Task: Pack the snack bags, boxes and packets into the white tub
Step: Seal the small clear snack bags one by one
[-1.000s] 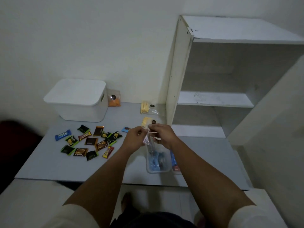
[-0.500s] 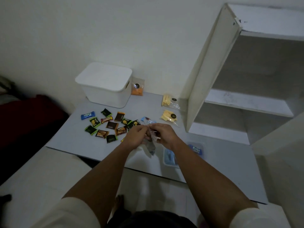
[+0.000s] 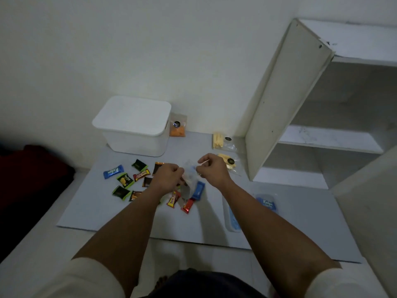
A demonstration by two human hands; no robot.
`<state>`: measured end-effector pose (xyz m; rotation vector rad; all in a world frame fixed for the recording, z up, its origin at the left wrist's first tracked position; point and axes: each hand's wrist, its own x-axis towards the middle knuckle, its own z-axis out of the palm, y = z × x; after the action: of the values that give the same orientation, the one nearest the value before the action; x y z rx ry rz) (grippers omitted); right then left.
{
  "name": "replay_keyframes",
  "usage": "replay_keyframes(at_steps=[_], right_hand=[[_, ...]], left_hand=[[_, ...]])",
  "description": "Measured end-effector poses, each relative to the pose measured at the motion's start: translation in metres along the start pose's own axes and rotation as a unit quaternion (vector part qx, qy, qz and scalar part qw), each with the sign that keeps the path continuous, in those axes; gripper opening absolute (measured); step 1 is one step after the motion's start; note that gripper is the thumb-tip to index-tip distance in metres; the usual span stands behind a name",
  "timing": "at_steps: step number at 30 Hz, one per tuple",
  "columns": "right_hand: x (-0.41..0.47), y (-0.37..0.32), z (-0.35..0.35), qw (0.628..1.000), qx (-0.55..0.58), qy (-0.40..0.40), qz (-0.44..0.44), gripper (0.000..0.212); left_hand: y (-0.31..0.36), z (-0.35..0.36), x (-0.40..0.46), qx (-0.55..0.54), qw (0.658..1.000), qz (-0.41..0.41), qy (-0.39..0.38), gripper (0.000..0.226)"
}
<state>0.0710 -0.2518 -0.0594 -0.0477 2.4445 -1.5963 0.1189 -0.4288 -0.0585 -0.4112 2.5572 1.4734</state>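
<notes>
A white tub (image 3: 137, 134) with its lid on stands at the back left of the grey board (image 3: 300, 222). Several small snack packets (image 3: 125, 180) lie scattered in front of it. My left hand (image 3: 168, 178) and my right hand (image 3: 211, 168) both pinch a clear plastic bag (image 3: 190, 177) held over the packets. A blue packet (image 3: 198, 190) hangs out of or lies just below the bag, with red and yellow packets (image 3: 180, 202) on the board beneath. I cannot tell what else the bag holds.
An orange snack bag (image 3: 177, 128) leans on the wall beside the tub. Two clear bags of yellow sticks (image 3: 223, 141) lie near the white shelf unit (image 3: 279, 104) on the right. Two clear boxes (image 3: 232, 218) with blue packets sit at the board's right. Dark red fabric (image 3: 28, 166) lies at left.
My hands have moved up and left over the scattered packets with the clear bag. Blue, red and yellow packets now lie under the bag. The view has shifted.
</notes>
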Motion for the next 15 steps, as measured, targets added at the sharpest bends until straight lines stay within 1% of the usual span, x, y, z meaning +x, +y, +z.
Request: replay_keyframes(at_steps=[2, 4, 6, 7, 9, 11, 13, 15], right_hand=[[0.004, -0.008, 0.009, 0.997, -0.066, 0.016, -0.042, 0.016], [0.007, -0.017, 0.022, 0.989, -0.130, 0.002, -0.075, 0.011], [0.008, -0.027, 0.036, 0.981, -0.182, -0.031, -0.056, 0.016], [0.008, -0.032, 0.042, 0.980, -0.192, -0.035, -0.039, 0.019], [0.010, -0.039, 0.052, 0.980, -0.195, -0.012, -0.028, 0.021], [0.008, -0.045, 0.062, 0.979, -0.196, 0.011, -0.049, 0.023], [0.003, -0.052, 0.073, 0.977, -0.197, 0.021, -0.078, 0.027], [-0.003, -0.057, 0.084, 0.974, -0.202, 0.036, -0.099, 0.031]], left_hand=[[-0.001, -0.011, 0.009, 0.019, 1.000, 0.019, 0.008, 0.035], [0.002, -0.020, 0.015, 0.026, 0.999, 0.044, 0.008, 0.039], [0.006, -0.030, 0.017, 0.040, 0.997, 0.073, 0.009, 0.044], [0.006, -0.035, 0.017, 0.048, 0.995, 0.085, 0.009, 0.046], [0.001, -0.046, 0.021, 0.058, 0.994, 0.093, 0.009, 0.043], [-0.006, -0.059, 0.023, 0.055, 0.994, 0.096, 0.012, 0.037], [-0.010, -0.069, 0.027, 0.025, 0.996, 0.080, 0.008, 0.029], [-0.010, -0.076, 0.029, 0.032, 0.996, 0.081, 0.015, 0.031]])
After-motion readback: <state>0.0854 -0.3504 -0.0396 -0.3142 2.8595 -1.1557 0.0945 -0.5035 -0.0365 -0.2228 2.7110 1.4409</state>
